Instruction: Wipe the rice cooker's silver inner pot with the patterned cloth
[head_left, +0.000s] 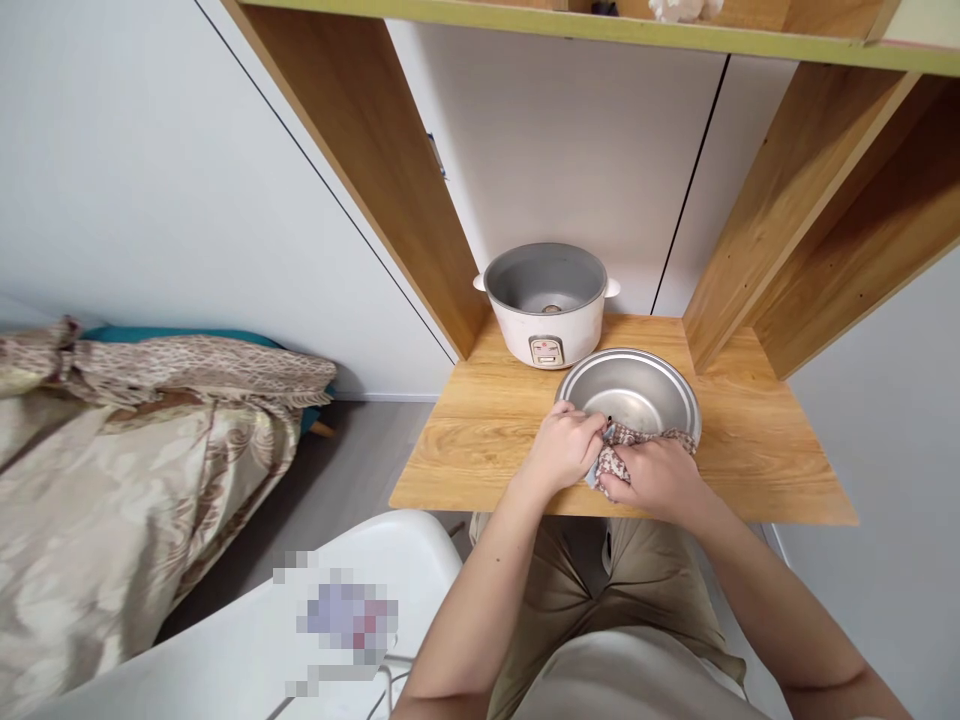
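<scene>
A silver metal inner pot [634, 385] rests on the wooden desk near its front edge. My left hand [568, 445] is closed on the pot's near-left rim, its fingers hooked over the edge. With my right hand [664, 480] I grip a brown-and-white patterned cloth [613, 465], which lies bunched over the near rim. Part of the cloth hangs between my two hands, and its edge shows a pale blue side. Directly behind the pot stands a white rice cooker body [551, 325], lidless, with a grey interior and a small front switch panel.
The wooden desk [465, 440] has upright side panels [360, 130] and a shelf [525, 20] overhead. To the lower left is a white chair [405, 560] with a blurred patch on it. A patterned fabric-covered piece of furniture [135, 500] stands at the far left.
</scene>
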